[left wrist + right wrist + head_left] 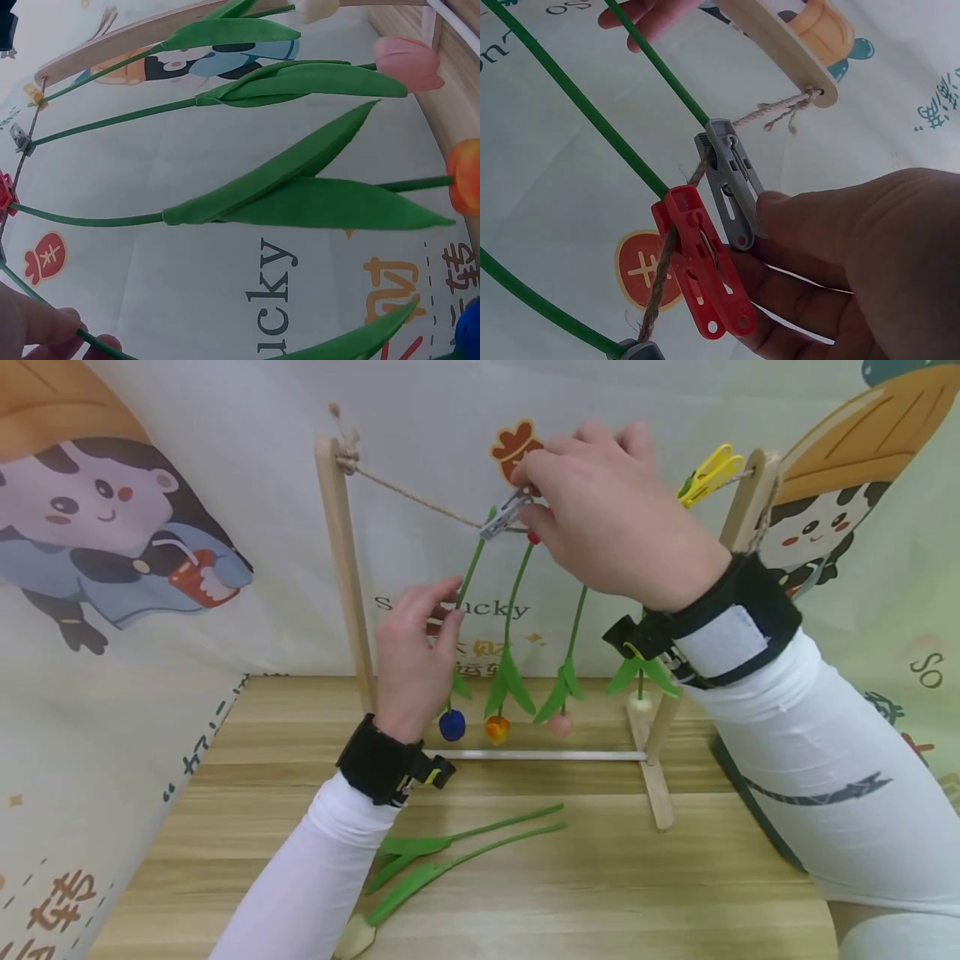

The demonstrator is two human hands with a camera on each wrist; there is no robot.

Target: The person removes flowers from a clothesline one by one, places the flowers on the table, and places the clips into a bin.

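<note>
A wooden rack point(345, 568) carries a twine line point(420, 502) from which several felt tulips hang head down. My left hand point(452, 610) pinches the green stem point(471, 568) of the blue tulip point(452, 724); in the left wrist view its fingertips point(56, 330) pinch that stem low at the left. My right hand point(529, 500) pinches the tail of a grey clothespin point(731, 180), whose jaws sit where the stem top meets the twine point(769, 112). A red clothespin point(701, 259) holds the neighbouring stem right beside it.
Orange point(497, 727) and pink point(560, 723) tulips hang to the right of the blue one. A yellow clothespin point(708, 472) sits on the line near the right post point(738, 518). Two loose tulips point(450, 852) lie on the wooden table point(675, 893). Cartoon-printed cloth hangs behind.
</note>
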